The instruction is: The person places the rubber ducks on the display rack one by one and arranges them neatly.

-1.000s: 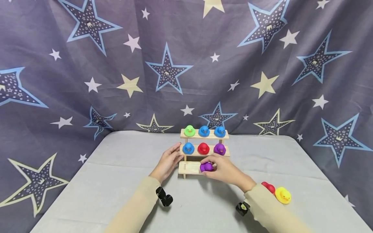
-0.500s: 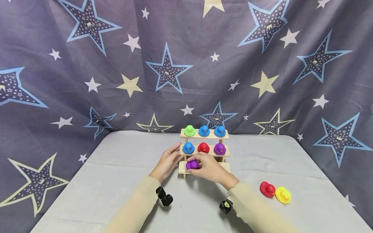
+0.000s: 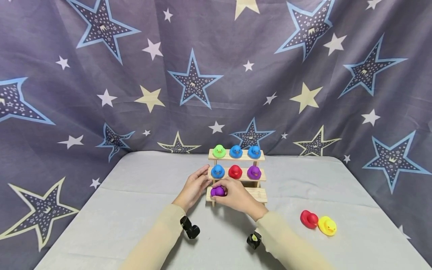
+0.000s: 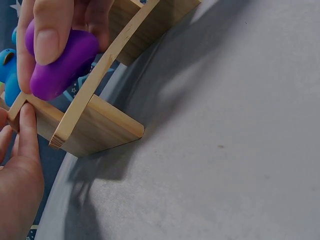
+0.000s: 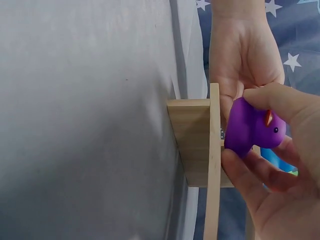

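Note:
A purple rubber duck (image 5: 242, 127) is pinched between the thumb and fingers of my right hand (image 3: 237, 197). It is held over the left end of the bottom step of a small wooden tiered stand (image 3: 248, 193). Whether its base touches the wood I cannot tell. My left hand (image 3: 193, 188) is at the stand's left side, fingers extended; in the left wrist view a fingertip (image 4: 28, 112) touches the wood. On the middle step sit a blue duck (image 3: 217, 171), a red duck (image 3: 235, 172) and a second purple duck (image 3: 254, 172).
The top step bears a green duck (image 3: 219, 151) and two blue ducks (image 3: 236, 152). Off to the right, a red duck (image 3: 309, 219) and a yellow duck (image 3: 327, 225) lie side by side on the grey-covered table (image 3: 135, 180). A star-patterned cloth (image 3: 216, 67) hangs behind.
My right hand has slid left along the bottom step with the purple duck, from about the middle to the left end. The left hand has stayed in place.

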A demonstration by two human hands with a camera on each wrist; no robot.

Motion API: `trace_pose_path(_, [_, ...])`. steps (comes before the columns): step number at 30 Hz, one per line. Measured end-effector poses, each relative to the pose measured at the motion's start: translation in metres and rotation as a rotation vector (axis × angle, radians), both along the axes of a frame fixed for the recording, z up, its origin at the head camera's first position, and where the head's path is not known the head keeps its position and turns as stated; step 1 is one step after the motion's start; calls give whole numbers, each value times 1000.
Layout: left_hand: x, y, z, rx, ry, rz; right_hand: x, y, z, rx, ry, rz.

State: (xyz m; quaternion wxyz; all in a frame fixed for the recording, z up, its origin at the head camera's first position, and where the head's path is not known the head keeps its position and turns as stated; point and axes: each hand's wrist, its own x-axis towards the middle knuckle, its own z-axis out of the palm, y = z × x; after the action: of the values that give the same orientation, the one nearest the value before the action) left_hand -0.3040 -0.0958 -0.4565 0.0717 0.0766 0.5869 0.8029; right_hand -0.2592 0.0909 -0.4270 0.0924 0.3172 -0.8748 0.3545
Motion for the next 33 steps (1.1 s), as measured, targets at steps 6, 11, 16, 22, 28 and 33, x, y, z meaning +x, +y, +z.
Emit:
trace_pose_path(6, [0, -1, -1, -11, 6, 0, -1, -3, -1, 13, 4, -18])
trace_pose_path(11, [0, 0, -1, -11, -1, 9, 0, -5, -2, 37, 14, -24])
trace_pose_path(16, [1, 0, -1, -12, -4, 17, 1, -8, -3, 53, 22, -45])
trace_pose_path(22, [2, 1, 1, -14, -6, 22, 3, -8, -2, 50, 24, -50])
trace_pose_path(28, [2, 1, 1, -15, -5, 21, 3, -7, -2, 50, 22, -51])
trace_pose_path(33, [2, 0, 1, -18, -6, 15, 4, -7, -2, 54, 19, -51])
